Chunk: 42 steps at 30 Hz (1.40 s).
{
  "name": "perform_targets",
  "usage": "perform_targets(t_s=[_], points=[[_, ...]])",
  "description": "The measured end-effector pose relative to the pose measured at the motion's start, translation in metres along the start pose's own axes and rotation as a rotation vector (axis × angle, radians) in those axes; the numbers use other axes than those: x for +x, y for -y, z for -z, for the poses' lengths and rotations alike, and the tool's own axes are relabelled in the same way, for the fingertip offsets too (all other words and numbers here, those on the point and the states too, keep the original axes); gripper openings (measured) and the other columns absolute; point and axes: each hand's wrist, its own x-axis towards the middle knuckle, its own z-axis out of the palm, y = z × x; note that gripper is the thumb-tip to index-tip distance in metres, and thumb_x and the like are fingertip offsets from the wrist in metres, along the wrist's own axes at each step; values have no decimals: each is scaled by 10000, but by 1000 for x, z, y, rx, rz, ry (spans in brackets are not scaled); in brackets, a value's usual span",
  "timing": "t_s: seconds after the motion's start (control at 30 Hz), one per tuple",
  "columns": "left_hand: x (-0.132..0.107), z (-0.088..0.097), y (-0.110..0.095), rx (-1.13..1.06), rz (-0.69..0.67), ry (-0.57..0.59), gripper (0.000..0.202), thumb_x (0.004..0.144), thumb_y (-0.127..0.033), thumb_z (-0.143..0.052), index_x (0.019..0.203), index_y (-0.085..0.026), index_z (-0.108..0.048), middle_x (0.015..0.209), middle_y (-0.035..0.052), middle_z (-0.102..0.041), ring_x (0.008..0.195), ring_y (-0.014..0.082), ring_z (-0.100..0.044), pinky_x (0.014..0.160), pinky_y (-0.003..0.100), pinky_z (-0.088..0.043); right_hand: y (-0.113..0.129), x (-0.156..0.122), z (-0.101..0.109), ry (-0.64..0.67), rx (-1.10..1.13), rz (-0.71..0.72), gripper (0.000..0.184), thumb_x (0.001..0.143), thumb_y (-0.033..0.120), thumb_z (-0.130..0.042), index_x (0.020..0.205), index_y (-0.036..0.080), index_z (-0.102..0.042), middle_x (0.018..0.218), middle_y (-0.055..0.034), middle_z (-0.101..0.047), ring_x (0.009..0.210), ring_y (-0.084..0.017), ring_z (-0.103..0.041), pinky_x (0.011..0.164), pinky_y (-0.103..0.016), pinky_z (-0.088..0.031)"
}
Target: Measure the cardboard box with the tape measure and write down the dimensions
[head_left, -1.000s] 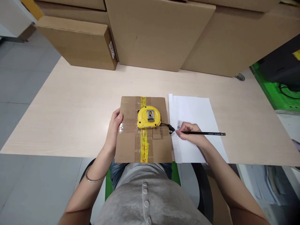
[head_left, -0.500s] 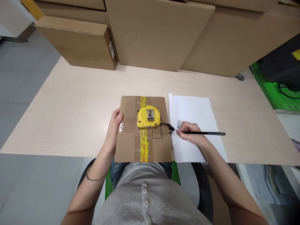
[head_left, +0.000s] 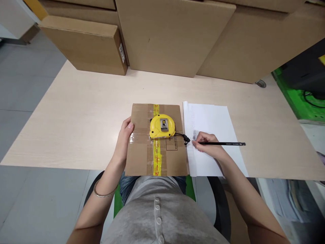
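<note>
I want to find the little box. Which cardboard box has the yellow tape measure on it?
The small flat box by the left hand, striped with yellow tape. The big boxes behind carry nothing.

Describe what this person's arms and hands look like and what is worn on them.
Both forearms are bare, with no sleeves in view. The left hand has a thin metal bangle round the wrist. The right hand wears nothing that shows: no ring, watch or glove. The fingernails look short and unpainted. A grey buttoned top covers the body below the arms.
</note>
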Motion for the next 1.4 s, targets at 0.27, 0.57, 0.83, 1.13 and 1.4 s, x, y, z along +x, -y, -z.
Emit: perform_targets(t_s=[0.27, 0.57, 0.83, 1.13, 1.4], points=[[0, -2, -4, -36, 88, -21, 530, 946, -666, -646, 1305, -277, -670, 1434, 51, -682, 1387, 333, -599, 1096, 429, -521, 0, 0, 1, -42, -22, 2, 340, 739, 409, -796, 604, 246, -530, 475, 19, -573, 438, -118, -468, 466, -267, -344], [1, -1, -1, -34, 63, -15, 515, 965, -646, -633, 1314, -269, -666, 1444, 58, -672, 1401, 322, -586, 1096, 415, -523, 4, -1, -1, -49, -40, 15, 332, 742, 382, -785, 606, 246, -515, 466, 40, -513, 454, -101, -397, 466, -263, -284], [0, -2, -4, -37, 89, -19, 564, 935, -674, -663, 1334, -276, -669, 1481, 57, -657, 1438, 341, -560, 1146, 442, -492, 3, -3, -1, -53, -34, -14, 311, 759, 348, -770, 624, 252, -507, 450, 41, -540, 406, -101, -419, 448, -262, -322], [0, -2, -2, -29, 65, -8, 529, 956, -666, -634, 1321, -284, -659, 1456, 50, -668, 1407, 322, -586, 1113, 418, -517, 0, -3, -2, -63, -32, -4, 345, 761, 350, -796, 618, 258, -496, 434, 45, -545, 388, -103, -436, 439, -263, -335], [-1, -3, -2, -39, 50, -11, 548, 948, -678, -647, 1323, -279, -657, 1471, 58, -659, 1411, 330, -580, 1139, 446, -495, 5, -3, -3, -83, -47, -5, 357, 772, 381, -809, 642, 267, -497, 436, 53, -549, 386, -106, -439, 444, -269, -348]])
